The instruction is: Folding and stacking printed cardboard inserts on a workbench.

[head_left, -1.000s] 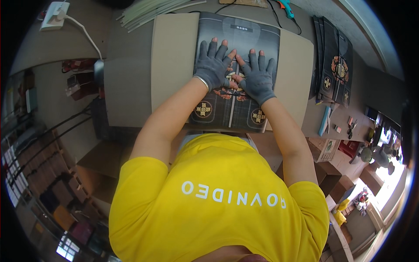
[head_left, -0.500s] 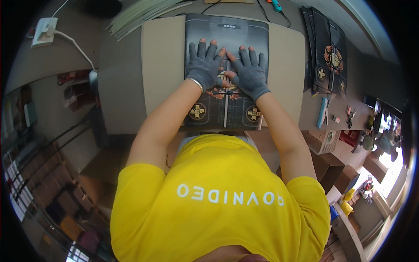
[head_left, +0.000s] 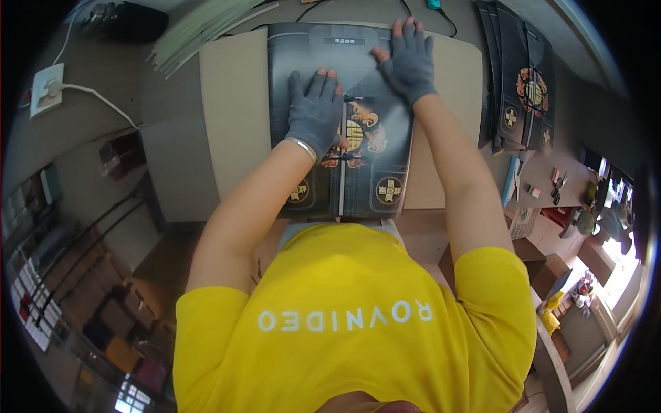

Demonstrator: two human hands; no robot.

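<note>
A flat black printed sheet (head_left: 375,182) lies in front of me, with gold emblems, orange flame shapes and a pale line down its middle. It rests on a beige board (head_left: 231,124). My left hand (head_left: 314,113), in a grey fingerless glove, lies flat on the sheet's left half, fingers stretched out. My right hand (head_left: 411,67), gloved the same way, is spread at the sheet's far right edge, its thumb toward the sheet. Neither hand grips anything. Part of the central emblem is hidden by my left hand.
More folded black printed pieces (head_left: 530,82) lie at the right. Nearby are scissors (head_left: 558,187) and a blue-and-white strip-like thing (head_left: 511,180). Pale thin strips (head_left: 206,31) lie at the far left, with a white power strip (head_left: 47,91) and its cord beyond.
My right hand has slid away from me and to the right, toward the sheet's far edge. My left hand has shifted slightly nearer. The sheet's near edge now sits closer to me.
</note>
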